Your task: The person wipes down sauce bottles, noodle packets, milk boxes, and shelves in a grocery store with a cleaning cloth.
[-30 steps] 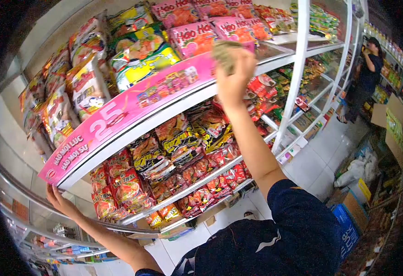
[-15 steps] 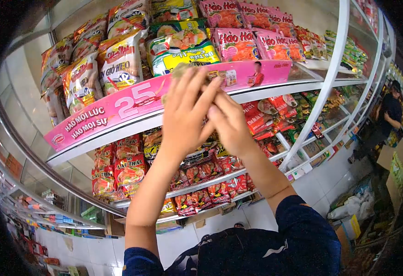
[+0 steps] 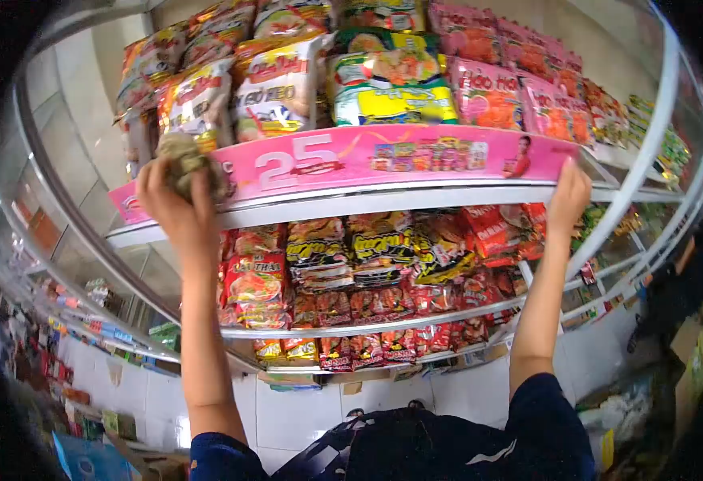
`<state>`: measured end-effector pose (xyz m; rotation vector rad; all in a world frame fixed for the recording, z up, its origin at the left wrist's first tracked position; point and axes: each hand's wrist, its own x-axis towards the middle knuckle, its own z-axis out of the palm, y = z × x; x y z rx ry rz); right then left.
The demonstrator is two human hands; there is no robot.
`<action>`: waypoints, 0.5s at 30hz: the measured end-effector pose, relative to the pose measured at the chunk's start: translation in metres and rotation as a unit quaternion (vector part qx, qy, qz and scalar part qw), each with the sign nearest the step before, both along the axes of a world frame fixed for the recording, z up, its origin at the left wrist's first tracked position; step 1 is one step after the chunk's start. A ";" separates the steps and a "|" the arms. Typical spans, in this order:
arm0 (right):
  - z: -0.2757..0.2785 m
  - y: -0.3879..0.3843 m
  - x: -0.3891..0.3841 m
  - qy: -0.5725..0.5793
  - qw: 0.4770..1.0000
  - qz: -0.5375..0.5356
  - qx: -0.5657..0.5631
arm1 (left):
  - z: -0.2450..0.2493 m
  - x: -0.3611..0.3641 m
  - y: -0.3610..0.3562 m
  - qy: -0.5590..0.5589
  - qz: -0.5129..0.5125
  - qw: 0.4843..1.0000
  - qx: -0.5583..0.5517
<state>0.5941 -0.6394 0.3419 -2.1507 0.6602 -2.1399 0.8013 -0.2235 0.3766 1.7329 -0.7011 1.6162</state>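
My left hand (image 3: pixel 176 204) is closed around a crumpled greyish-green cloth (image 3: pixel 184 160). The cloth is against the left part of a pink printed shelf strip (image 3: pixel 351 168) and covers some of its lettering. At the strip's far right end, the fingers of my right hand (image 3: pixel 569 199) grip its edge. The strip runs along the front of a white shelf edge (image 3: pixel 399 196). Right behind it stand noodle packets: white ones (image 3: pixel 275 92) to the left, a yellow-green one (image 3: pixel 391 96) in the middle, pink ones (image 3: pixel 488 96) to the right.
Lower shelves hold red noodle packets (image 3: pixel 255 280) and black-and-yellow ones (image 3: pixel 379 248). A slanting white post (image 3: pixel 636 152) rises just right of my right hand. Cardboard (image 3: pixel 700 337) stands at the far right, near a person in dark clothes (image 3: pixel 676 280). A blue box (image 3: pixel 87 457) lies lower left.
My hands, together at the strip's middle before, have moved apart: the left with the cloth to the left end, the right to the right end. The view has shifted so the shelf appears further right.
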 end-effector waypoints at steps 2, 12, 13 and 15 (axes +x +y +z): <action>-0.003 -0.007 -0.001 0.010 0.999 0.022 0.033 | -0.015 0.031 0.056 0.017 0.067 0.997 -0.039; -0.001 0.001 0.002 -0.038 0.998 0.038 -0.032 | -0.007 0.020 0.029 0.020 0.057 0.998 -0.031; 0.001 0.003 0.001 -0.038 0.997 0.063 -0.011 | -0.007 0.009 0.011 0.044 -0.005 0.999 -0.028; 0.005 0.007 0.002 -0.042 0.996 0.074 -0.012 | -0.002 -0.021 -0.031 0.022 -0.034 0.997 0.066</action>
